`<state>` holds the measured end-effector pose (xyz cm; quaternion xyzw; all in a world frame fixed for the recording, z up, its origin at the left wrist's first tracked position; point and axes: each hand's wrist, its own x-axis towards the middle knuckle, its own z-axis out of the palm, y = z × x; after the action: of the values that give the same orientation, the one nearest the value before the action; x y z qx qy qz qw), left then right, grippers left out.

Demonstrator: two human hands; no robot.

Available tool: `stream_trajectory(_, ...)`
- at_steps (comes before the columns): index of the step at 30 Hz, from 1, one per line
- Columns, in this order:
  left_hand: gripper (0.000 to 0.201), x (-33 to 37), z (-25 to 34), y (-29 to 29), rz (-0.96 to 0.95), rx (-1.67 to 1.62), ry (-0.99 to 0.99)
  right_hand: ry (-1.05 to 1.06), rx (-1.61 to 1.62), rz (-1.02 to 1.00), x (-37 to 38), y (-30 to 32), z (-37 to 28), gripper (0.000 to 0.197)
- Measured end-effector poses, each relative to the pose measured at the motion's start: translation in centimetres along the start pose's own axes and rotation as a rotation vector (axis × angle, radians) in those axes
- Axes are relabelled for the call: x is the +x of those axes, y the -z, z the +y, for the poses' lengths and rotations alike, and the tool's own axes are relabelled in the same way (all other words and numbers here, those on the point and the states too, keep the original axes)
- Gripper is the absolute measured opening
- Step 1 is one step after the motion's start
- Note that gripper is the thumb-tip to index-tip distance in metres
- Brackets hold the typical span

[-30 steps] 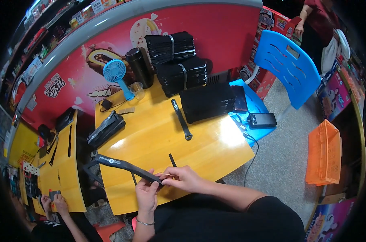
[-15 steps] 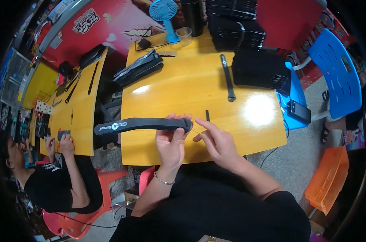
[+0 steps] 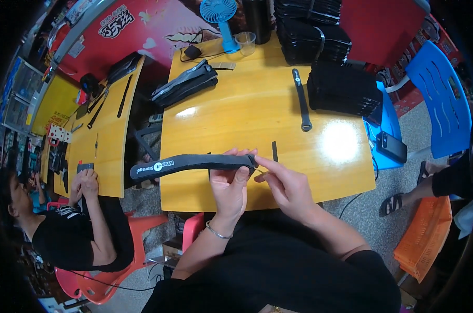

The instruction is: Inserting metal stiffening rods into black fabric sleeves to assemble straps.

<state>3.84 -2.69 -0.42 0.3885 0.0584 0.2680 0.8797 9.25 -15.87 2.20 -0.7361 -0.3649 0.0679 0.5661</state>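
Observation:
My left hand (image 3: 230, 190) is closed around one end of a black strap bundle (image 3: 187, 163). The bundle looks several layers thick, bears white print, and sticks out to the left above the table's front part. Right beside that gripped end is my right hand (image 3: 286, 185), thumb and forefinger pinching a thin yellowish strand (image 3: 259, 169); the fingers partly cover it. On the table beyond my hands lies a single black strap (image 3: 302, 101) with a ring at its near end. A short dark strip (image 3: 275, 151) rests just behind my right hand.
Stacks of black bundles (image 3: 343, 91) fill the table's back right. A strap pile (image 3: 187, 86), a blue fan (image 3: 220, 21) and a clear cup (image 3: 246, 43) stand farther left and back. A co-worker (image 3: 72, 229) sits at the left table. An orange crate (image 3: 424, 237) is at right.
My right hand's fingertips have come closer to the gripped end of the strap bundle. The co-worker's hands have come together. Another person's sandalled feet now show more at right. The view has shifted slightly.

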Motion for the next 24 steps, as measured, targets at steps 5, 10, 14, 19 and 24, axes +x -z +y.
stream_trajectory(5,0.040,0.0,-0.1,0.0,0.023,0.000,0.008,0.000,-0.028,-0.005,0.0,0.0,0.4,0.042)
stream_trajectory(10,0.041,-0.4,-0.8,0.4,0.055,0.092,-0.021,-0.011,-0.074,0.041,0.0,-0.1,0.5,0.046)
stream_trajectory(14,0.038,-0.3,-1.4,0.2,0.042,0.190,-0.053,-0.122,0.156,0.048,0.1,0.0,0.4,0.041)
stream_trajectory(19,0.034,-0.3,-2.0,-0.1,0.079,0.403,-0.195,-0.174,0.188,0.051,-0.3,-0.6,0.8,0.040)
stream_trajectory(24,0.036,0.2,-1.6,-0.6,0.076,0.392,-0.250,-0.163,0.164,0.033,-0.3,-1.2,1.1,0.046)
